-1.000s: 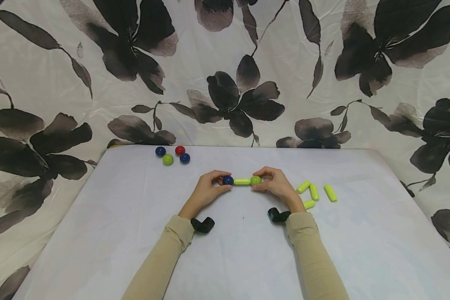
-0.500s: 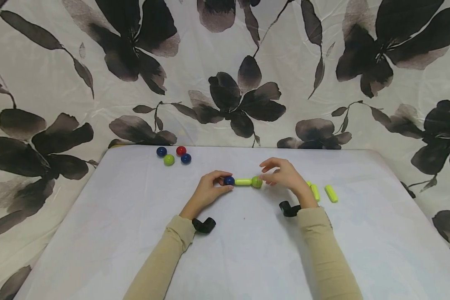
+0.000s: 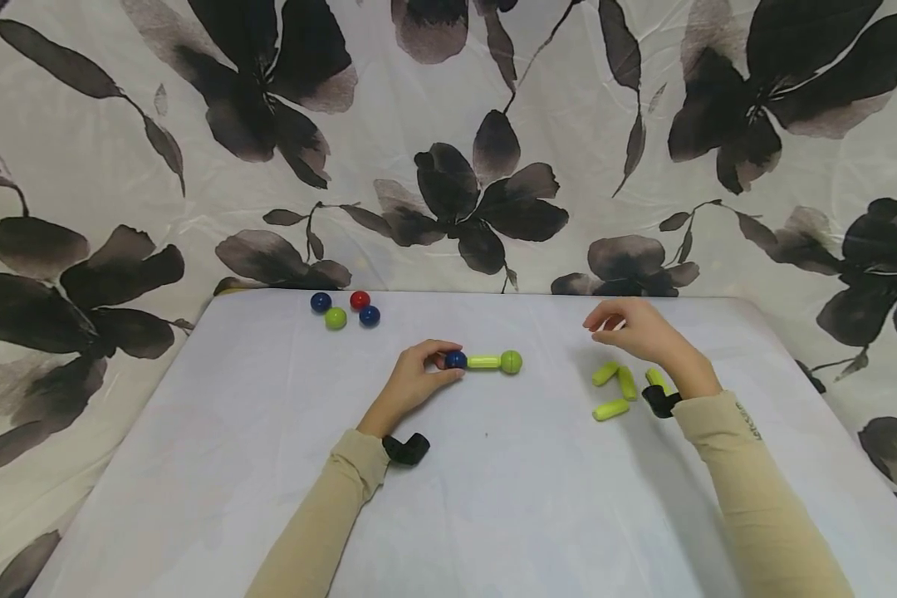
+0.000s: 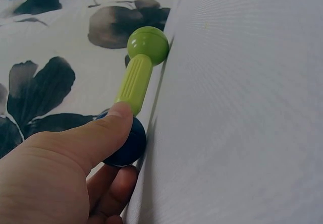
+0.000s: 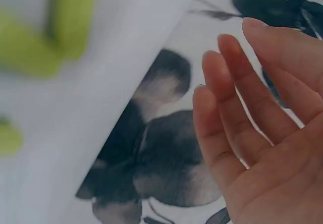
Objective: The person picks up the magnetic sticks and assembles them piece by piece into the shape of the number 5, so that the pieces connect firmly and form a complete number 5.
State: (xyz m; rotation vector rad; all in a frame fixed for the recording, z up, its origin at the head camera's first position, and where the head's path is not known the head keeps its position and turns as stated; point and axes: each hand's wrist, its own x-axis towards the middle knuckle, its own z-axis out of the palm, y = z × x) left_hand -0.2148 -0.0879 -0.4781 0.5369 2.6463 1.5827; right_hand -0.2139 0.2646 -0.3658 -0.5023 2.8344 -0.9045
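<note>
My left hand (image 3: 414, 378) grips a blue ball (image 4: 132, 142) between thumb and fingers. That ball forms one end of a joined piece: a ribbed yellow-green rod (image 4: 135, 84) runs from it to a green ball (image 4: 148, 45) at the other end. In the head view the piece lies level over the white table, green ball to the right. My right hand (image 3: 638, 328) is raised over the right side of the table, its fingers loosely bent and nothing in them, as the right wrist view also shows. Below it lie several loose yellow-green rods (image 3: 610, 409).
A small group of balls stands at the back left: a red ball (image 3: 360, 301), a green ball (image 3: 335, 318) and two blue balls, one blue ball (image 3: 321, 302) farthest left. Behind the white table (image 3: 269, 465) hangs a floral cloth (image 3: 389, 100).
My right hand has let go of the green ball and moved right, up over the loose rods. The left hand keeps its grip on the blue ball in the same place.
</note>
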